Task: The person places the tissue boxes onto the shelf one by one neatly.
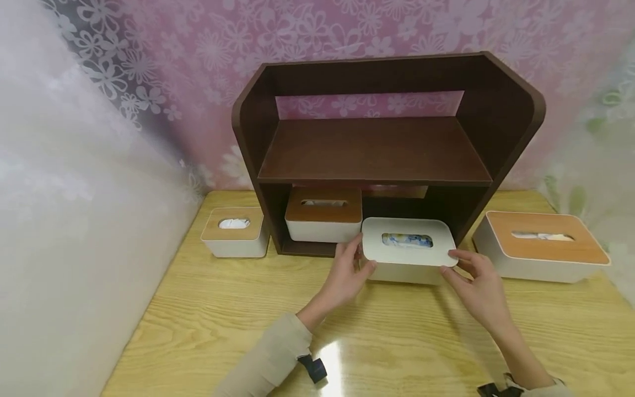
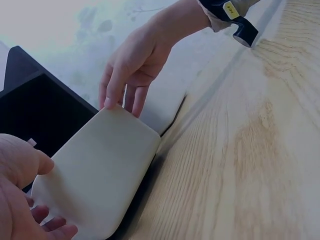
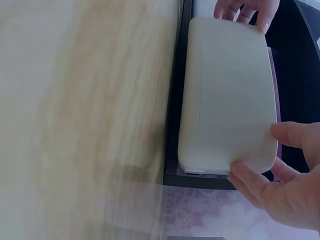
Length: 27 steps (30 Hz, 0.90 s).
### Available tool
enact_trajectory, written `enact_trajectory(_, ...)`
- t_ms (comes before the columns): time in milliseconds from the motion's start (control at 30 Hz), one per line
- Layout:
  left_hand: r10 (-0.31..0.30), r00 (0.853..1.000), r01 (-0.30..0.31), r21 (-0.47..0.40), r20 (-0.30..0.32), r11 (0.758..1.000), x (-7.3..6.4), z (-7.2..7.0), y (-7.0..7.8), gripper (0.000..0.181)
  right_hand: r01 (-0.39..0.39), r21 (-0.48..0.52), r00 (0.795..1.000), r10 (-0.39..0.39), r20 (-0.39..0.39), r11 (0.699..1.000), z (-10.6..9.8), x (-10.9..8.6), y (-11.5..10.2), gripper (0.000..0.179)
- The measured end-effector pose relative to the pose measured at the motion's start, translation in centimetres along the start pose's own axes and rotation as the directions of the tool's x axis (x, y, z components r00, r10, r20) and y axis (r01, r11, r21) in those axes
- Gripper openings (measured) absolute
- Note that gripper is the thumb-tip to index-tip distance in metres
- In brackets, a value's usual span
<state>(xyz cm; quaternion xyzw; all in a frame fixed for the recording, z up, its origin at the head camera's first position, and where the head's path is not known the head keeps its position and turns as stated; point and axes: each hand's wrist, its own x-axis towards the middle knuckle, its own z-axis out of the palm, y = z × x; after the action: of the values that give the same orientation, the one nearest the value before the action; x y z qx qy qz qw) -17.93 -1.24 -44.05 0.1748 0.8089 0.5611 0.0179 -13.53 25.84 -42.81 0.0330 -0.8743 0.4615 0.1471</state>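
A white tissue box (image 1: 409, 274) with a blue-patterned pack showing through its oval slot is at the right front of the lower shelf. My left hand (image 1: 347, 270) grips its left end, fingers at the side and thumb at the front corner. At the opposite end my right hand (image 1: 478, 284) pinches the lid's right front corner. The wrist views show the box's plain front face (image 2: 100, 170) between both hands. Left of it, a white tissue box with a dark brown lid (image 1: 324, 212) sits inside the lower shelf.
The dark brown two-tier shelf (image 1: 374, 149) stands on the wooden table (image 1: 223, 325) against a floral wall. A small wood-lidded tissue box (image 1: 235, 234) stands left of it; a larger wood-lidded one (image 1: 545, 242) stands to its right. Shelf side panels flank the lower compartment.
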Motion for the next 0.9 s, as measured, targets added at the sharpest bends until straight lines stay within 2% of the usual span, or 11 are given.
enact_trajectory(133, 0.028, 0.999, -0.028, -0.015, -0.047, 0.999, -0.2, 0.2, 0.1, 0.065, -0.036, -0.023, 0.999, 0.036, -0.013, 0.999, 0.4, 0.0, -0.3, 0.040)
enact_trajectory(200, 0.025, 0.998, -0.027, -0.030, -0.051, 0.999, -0.5, 0.3, 0.3, 0.061, -0.048, -0.047, 0.999, 0.048, -0.019, 0.998, 0.4, 0.1, -0.4, 0.039)
enact_trajectory(367, -0.013, 1.000, 0.012, -0.045, -0.021, 0.999, -0.9, 0.5, 0.7, 0.057, -0.073, -0.083, 0.996, 0.069, -0.049, 0.994, 0.1, 0.2, -0.4, 0.035)
enact_trajectory(533, -0.002, 1.000, 0.002, -0.011, 0.001, 1.000, -0.8, 0.5, 0.8, 0.058, -0.093, -0.078, 0.994, 0.089, -0.062, 0.993, -0.1, 0.4, 0.0, 0.036)
enact_trajectory(700, -0.025, 1.000, 0.024, 0.015, 0.017, 1.000, -0.9, 0.5, 0.8, 0.064, -0.113, 0.017, 0.992, 0.114, -0.051, 0.993, -0.3, 0.3, 0.0, 0.030)
enact_trajectory(800, -0.034, 0.999, 0.034, -0.001, 0.016, 0.999, -1.0, 0.5, 0.7, 0.070, -0.102, 0.101, 0.994, 0.104, -0.013, 0.990, -0.6, 0.1, -0.1, 0.031)
enact_trajectory(900, -0.016, 1.000, 0.016, -0.019, 0.010, 1.000, -1.1, 0.6, 0.7, 0.074, -0.090, 0.151, 0.996, 0.085, 0.038, 0.984, -1.0, -0.1, -0.3, 0.036)
